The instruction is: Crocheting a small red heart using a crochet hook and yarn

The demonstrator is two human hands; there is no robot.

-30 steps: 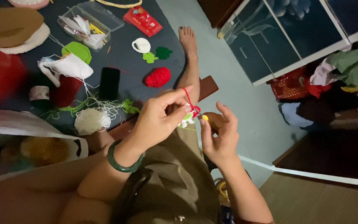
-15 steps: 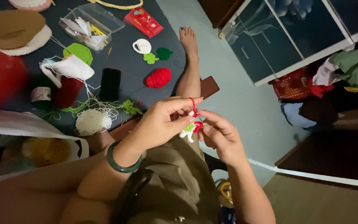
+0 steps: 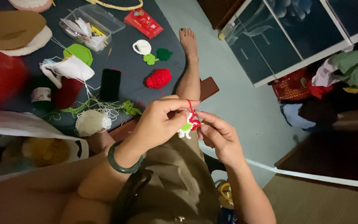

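Pinching soft, light crochet piece (image 3: 187,126) between left hand (image 3: 159,122) and right hand (image 3: 217,135) fingertips, red yarn (image 3: 189,105) looping over left finger.

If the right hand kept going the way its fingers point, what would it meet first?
The right hand points toward the small crocheted piece its fingertips already touch; just past it is the left hand.

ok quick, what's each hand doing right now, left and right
Left hand: closed, pinching the small red, green and white crochet piece, red yarn looped over a finger.
Right hand: fingertips closed on the same crochet piece.
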